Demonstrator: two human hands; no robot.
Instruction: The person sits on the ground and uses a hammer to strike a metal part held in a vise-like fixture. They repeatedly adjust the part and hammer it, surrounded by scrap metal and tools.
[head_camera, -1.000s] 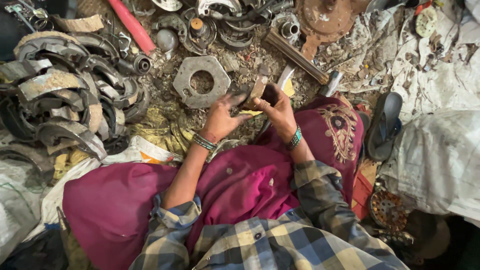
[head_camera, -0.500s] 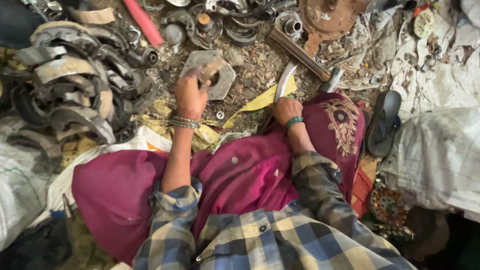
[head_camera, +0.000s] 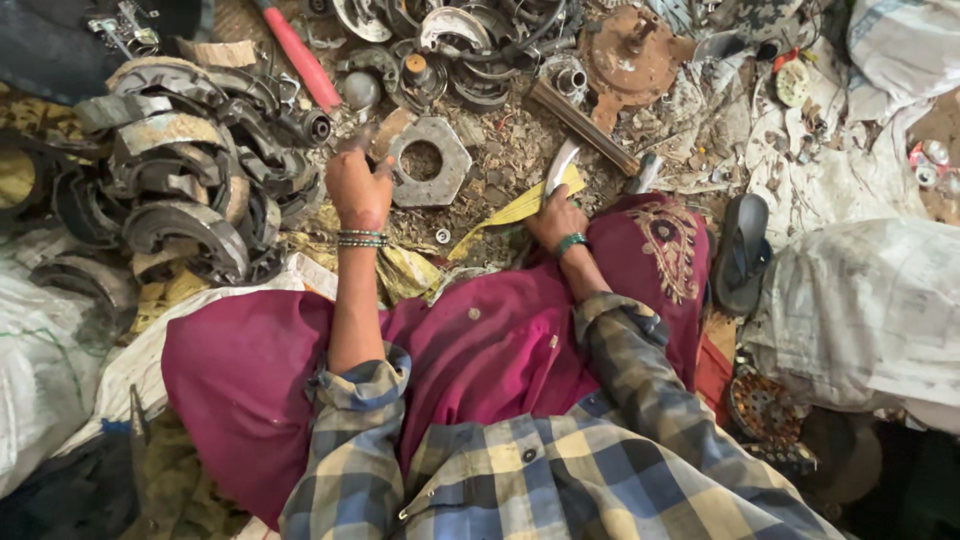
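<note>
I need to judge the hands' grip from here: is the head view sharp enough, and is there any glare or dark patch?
Head view: the left hand is smeared by motion blur, so its fingers cannot be read; the right hand on the curved metal piece is fairly sharp; light is soft and even, with no strong glare; the lower corners fall into dark shadow; the edges bend slightly, like a wide lens.

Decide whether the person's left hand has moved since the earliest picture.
Yes. The left hand has moved left and forward, from near the right hand to beside the hexagonal metal plate.

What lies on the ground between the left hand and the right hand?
In the head view, a grey hexagonal metal plate with a round hole lies between the left hand and right hand.
</note>
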